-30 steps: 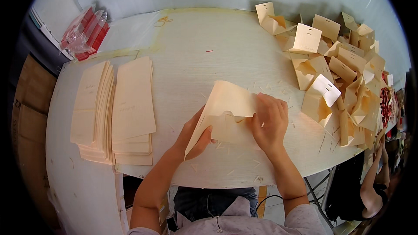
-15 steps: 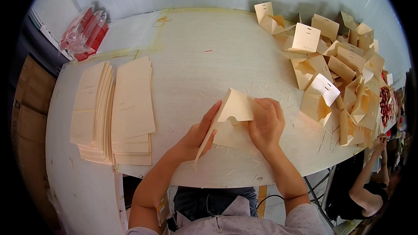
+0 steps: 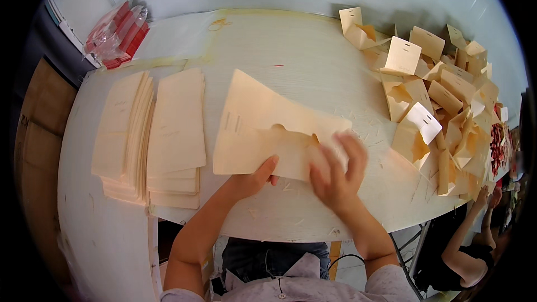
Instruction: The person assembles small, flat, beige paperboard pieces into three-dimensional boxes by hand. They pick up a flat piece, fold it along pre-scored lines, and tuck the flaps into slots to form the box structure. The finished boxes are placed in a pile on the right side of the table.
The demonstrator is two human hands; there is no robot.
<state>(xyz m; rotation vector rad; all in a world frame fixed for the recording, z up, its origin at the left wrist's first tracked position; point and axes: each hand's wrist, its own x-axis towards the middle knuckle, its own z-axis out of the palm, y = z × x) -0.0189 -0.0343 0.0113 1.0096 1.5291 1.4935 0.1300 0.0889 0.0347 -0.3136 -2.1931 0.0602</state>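
Note:
A cream card sheet with slits at its left end and a notched cut-out in its middle is tilted above the table, in front of me. My left hand grips its lower edge, the thumb on the face and the other fingers mostly hidden behind. At the sheet's right end is my right hand, blurred by motion, its fingers bent but apart. Whether it touches the card I cannot tell. Left of the sheet, flat cream cards lie in two stacks, a left stack and a right stack.
Folded cream card pieces are heaped at the right. Red items in clear plastic lie at the far left corner. Thin offcut slivers litter the white table. Another person sits at the lower right; a brown carton stands left.
The card sheet, seen folded and edge-on before, is now spread flatter, its left end swung toward the stacks. My left hand stays on it. My right hand's fingers have spread apart.

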